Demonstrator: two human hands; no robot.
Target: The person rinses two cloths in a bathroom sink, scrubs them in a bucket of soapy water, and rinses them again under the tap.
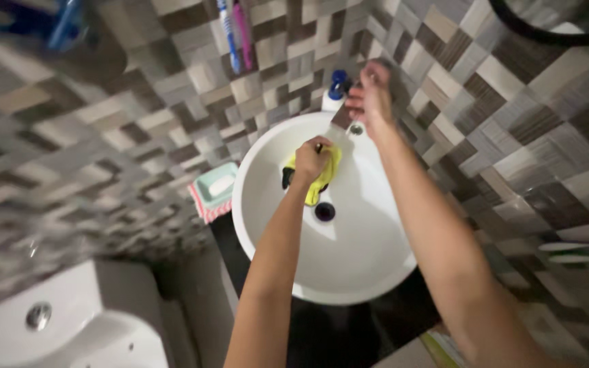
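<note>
My left hand (310,159) is closed on a yellow cloth (324,178) inside the round white sink (349,272), just above the dark drain hole (324,212). My right hand (371,95) is raised at the back rim of the sink, fingers wrapped around the tap (356,128), whose metal end shows below my palm. Both forearms reach in from the bottom of the view.
A white bottle with a blue cap (335,90) stands behind the sink. A green soap dish on a red-striped cloth (214,191) lies left of the basin. Toothbrushes (234,34) hang on the tiled wall. A white toilet cistern (63,320) is at lower left.
</note>
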